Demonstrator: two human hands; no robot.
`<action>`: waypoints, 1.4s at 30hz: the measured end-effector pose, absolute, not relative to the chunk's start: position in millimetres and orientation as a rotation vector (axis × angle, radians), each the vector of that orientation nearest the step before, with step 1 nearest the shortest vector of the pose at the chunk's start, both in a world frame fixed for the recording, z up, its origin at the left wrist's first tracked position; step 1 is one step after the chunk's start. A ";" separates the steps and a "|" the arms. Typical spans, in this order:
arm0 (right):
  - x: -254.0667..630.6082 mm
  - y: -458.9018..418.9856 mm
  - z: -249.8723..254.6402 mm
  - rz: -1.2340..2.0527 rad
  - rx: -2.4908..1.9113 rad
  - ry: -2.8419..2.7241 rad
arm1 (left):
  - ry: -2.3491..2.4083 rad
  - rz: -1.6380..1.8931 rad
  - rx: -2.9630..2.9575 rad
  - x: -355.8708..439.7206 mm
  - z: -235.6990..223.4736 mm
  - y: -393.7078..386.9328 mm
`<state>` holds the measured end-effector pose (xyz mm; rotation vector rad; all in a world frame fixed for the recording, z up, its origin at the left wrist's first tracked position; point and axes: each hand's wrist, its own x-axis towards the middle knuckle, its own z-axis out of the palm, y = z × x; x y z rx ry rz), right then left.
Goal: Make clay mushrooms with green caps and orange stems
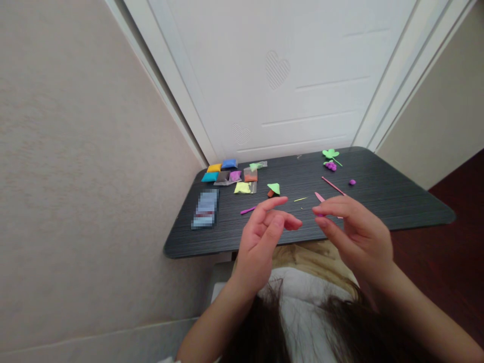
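Note:
My right hand pinches a small bit of purple clay between thumb and forefinger, mostly covered by the fingertips. Facing it, my left hand is held over the table's near edge, fingers apart and nothing in them. A pink modelling knife lies partly behind my right hand, and a thin pink stick tool lies beyond it. Past my left hand sits a small clay tree with a green top and brown base. A purple tool is partly hidden by that hand.
Several bags of coloured clay lie at the table's back left, near a blurred phone-like object. At the back right are a green clay leaf, a purple clay grape bunch and a purple ball. A yellow strip lies mid-table.

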<state>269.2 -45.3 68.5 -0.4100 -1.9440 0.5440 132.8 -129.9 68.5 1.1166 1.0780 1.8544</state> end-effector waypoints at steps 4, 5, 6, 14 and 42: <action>268.5 -45.0 67.4 0.627 -0.395 -1.905 | 1.075 1.847 1.126 132.3 68.4 -129.4; 267.7 -44.8 66.6 0.640 -0.395 -1.895 | 1.074 1.846 1.128 132.2 68.4 -129.4; 266.9 -44.4 65.8 0.646 -0.397 -1.886 | 1.075 1.846 1.128 132.2 68.5 -129.3; 267.1 -43.3 66.7 0.551 -0.413 -1.936 | 1.101 1.839 1.114 133.3 70.7 -129.6; 266.5 -41.1 64.9 0.551 -0.313 -2.020 | 1.108 1.845 1.121 131.7 67.0 -127.3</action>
